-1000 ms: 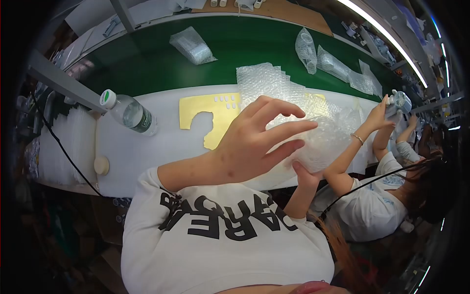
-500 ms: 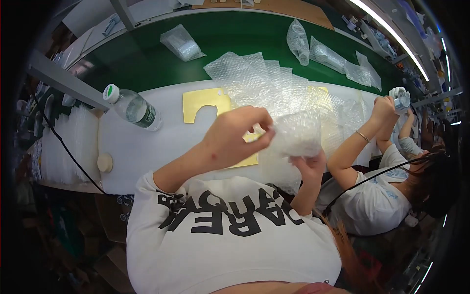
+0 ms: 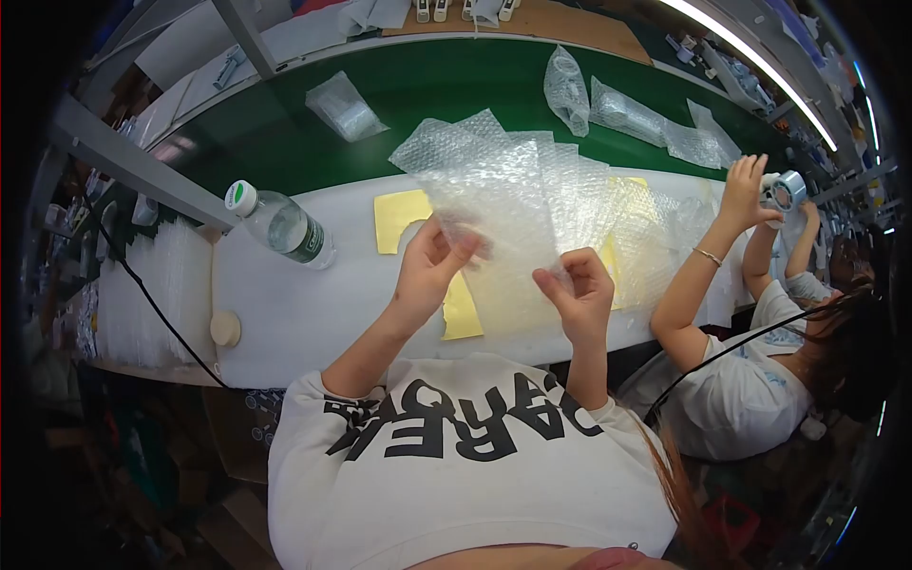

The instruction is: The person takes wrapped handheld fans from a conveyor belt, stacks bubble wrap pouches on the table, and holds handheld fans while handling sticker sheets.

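A flat piece of clear bubble wrap point(image 3: 499, 242) is stretched between my two hands above the white work surface. My left hand point(image 3: 435, 266) pinches its left edge, and some of the fingertips show through the film. At the lower right edge, my right hand point(image 3: 581, 296) grips it between thumb and bent fingers. Just behind lies a fanned stack of bubble wrap pieces point(image 3: 581, 180). Below my left hand is a yellow sheet point(image 3: 462, 313), partly covered by the bubble wrap.
A water bottle point(image 3: 285, 230) lies tilted at the left, near a round beige disc point(image 3: 225, 329). Bubble-wrapped packages point(image 3: 348, 106) rest on the green belt point(image 3: 437, 81). To the right, a co-worker's hand point(image 3: 743, 195) holds a white and silver device point(image 3: 785, 190).
The bunched bubble wrap by my right hand is now spread flat between both hands. My left hand has come down and now pinches its edge. The camera view has shifted slightly.
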`<state>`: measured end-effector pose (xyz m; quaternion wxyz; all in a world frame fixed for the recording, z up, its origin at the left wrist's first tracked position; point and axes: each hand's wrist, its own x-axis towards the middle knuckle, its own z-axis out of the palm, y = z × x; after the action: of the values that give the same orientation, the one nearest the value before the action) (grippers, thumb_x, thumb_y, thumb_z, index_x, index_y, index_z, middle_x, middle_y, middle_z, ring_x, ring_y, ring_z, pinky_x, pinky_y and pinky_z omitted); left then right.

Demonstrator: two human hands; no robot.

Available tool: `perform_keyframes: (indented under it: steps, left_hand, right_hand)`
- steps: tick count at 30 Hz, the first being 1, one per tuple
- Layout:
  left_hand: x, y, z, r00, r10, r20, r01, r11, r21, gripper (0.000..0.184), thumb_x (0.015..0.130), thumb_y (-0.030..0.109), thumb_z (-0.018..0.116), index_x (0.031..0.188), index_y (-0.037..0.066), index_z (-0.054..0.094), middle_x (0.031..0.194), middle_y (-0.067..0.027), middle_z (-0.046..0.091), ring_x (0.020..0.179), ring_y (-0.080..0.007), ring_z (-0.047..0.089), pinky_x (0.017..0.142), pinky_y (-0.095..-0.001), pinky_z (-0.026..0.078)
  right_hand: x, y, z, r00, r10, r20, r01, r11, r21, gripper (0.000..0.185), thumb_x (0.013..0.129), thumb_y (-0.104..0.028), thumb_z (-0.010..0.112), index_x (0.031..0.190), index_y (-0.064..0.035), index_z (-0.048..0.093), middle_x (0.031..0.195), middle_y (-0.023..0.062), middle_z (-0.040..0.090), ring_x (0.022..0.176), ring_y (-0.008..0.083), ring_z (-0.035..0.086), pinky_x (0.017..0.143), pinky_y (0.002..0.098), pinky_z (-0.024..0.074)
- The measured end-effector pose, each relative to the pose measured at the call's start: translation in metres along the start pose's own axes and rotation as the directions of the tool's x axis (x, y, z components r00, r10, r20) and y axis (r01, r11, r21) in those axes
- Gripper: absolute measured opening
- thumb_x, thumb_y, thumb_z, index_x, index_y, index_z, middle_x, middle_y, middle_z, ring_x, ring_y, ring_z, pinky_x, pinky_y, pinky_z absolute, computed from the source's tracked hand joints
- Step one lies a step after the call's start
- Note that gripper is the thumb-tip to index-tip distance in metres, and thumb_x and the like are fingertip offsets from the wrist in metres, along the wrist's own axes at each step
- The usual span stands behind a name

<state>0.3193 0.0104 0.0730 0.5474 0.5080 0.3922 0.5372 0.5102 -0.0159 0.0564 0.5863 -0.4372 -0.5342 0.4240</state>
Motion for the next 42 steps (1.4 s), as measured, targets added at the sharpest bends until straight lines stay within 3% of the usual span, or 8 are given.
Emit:
perform_keyframes:
  steps: [3,8,10,15,21,25,29,42]
  left_hand:
    - [0.023,-0.001,-0.026,0.987,-0.125,-0.096,0.114,0.987,-0.115,0.028,0.088,0.018,0.054,0.112,0.004,0.049,0.089,-0.0072,0.056,0.074,-0.0147,0.054,0.069,-0.025,0.047]
    - [0.136,-0.061,-0.1,0.88,-0.029,-0.474,0.035,0.999,0.005,0.045,0.086,0.016,0.057,0.123,0.001,0.037,0.097,-0.0149,0.057,0.08,-0.0218,0.058,0.07,-0.0306,0.048]
    - [0.182,-0.123,-0.131,0.809,0.182,-0.559,0.223,0.785,0.577,0.059,0.08,0.019,0.061,0.129,0.003,0.033,0.107,-0.0191,0.055,0.09,-0.0288,0.057,0.08,-0.0371,0.046]
    - [0.178,-0.113,-0.094,0.907,0.149,-0.393,0.346,0.268,0.899,0.069,0.076,0.019,0.063,0.133,0.004,0.029,0.12,-0.0216,0.049,0.104,-0.0339,0.052,0.09,-0.0404,0.041]
    - [0.188,-0.127,-0.081,0.974,0.082,-0.21,0.177,0.305,0.936,0.072,0.076,0.023,0.064,0.135,0.006,0.027,0.13,-0.02,0.042,0.112,-0.0343,0.047,0.094,-0.0388,0.039]
    - [0.168,-0.119,-0.062,0.998,-0.046,-0.042,0.062,0.817,0.574,0.07,0.079,0.027,0.061,0.136,0.007,0.026,0.133,-0.0189,0.039,0.114,-0.0333,0.046,0.093,-0.0373,0.04]
    - [0.154,-0.11,-0.033,0.991,-0.133,-0.019,0.132,0.95,0.281,0.064,0.082,0.027,0.055,0.136,0.008,0.027,0.133,-0.0178,0.038,0.113,-0.0307,0.047,0.091,-0.0356,0.04]
    - [0.067,-0.04,0.023,0.989,-0.077,0.129,0.117,0.933,-0.339,0.053,0.091,0.03,0.045,0.136,0.012,0.026,0.126,-0.0133,0.045,0.106,-0.023,0.052,0.088,-0.0349,0.044]
  right_hand:
    - [0.004,-0.006,0.002,0.994,-0.029,0.11,0.035,0.998,-0.058,0.017,0.078,-0.003,0.064,0.092,-0.0021,0.055,0.075,0.0041,0.058,0.066,0.0107,0.054,0.059,0.0193,0.0415]
    - [0.02,0.001,-0.043,0.953,0.021,-0.301,-0.149,0.901,-0.409,0.025,0.085,-0.026,0.057,0.09,-0.0013,0.06,0.076,0.0072,0.061,0.066,0.0151,0.056,0.063,0.0246,0.0439]
    - [0.021,0.005,-0.06,0.86,0.274,-0.431,-0.51,0.497,-0.701,0.04,0.086,-0.038,0.053,0.091,0.0006,0.061,0.077,0.0125,0.061,0.067,0.0209,0.058,0.063,0.0282,0.0457]
    - [0.027,0.057,-0.071,0.8,0.41,-0.438,-0.6,0.563,-0.568,0.047,0.084,-0.043,0.054,0.095,0.0014,0.062,0.076,0.0165,0.061,0.07,0.0275,0.058,0.069,0.0325,0.0468]
    - [0.052,0.058,-0.054,0.839,0.423,-0.343,-0.543,0.689,-0.479,0.041,0.081,-0.034,0.061,0.1,0.0021,0.056,0.086,0.0149,0.059,0.081,0.0244,0.056,0.078,0.0308,0.0439]
    - [0.063,0.103,-0.048,0.954,0.282,-0.104,-0.278,0.959,0.055,0.038,0.081,-0.018,0.058,0.113,0.0001,0.048,0.103,0.0142,0.057,0.085,0.0183,0.055,0.075,0.0258,0.0437]
    - [0.073,0.077,-0.013,0.96,0.273,0.064,-0.279,0.952,0.126,0.045,0.077,-0.011,0.055,0.119,-0.0006,0.042,0.111,0.0146,0.053,0.094,0.0191,0.052,0.081,0.0248,0.0408]
    - [0.04,0.0,0.008,0.947,0.26,0.187,-0.29,0.945,0.154,0.029,0.083,-0.017,0.051,0.107,-0.0032,0.044,0.096,0.0073,0.052,0.084,0.0169,0.049,0.081,0.0267,0.0369]
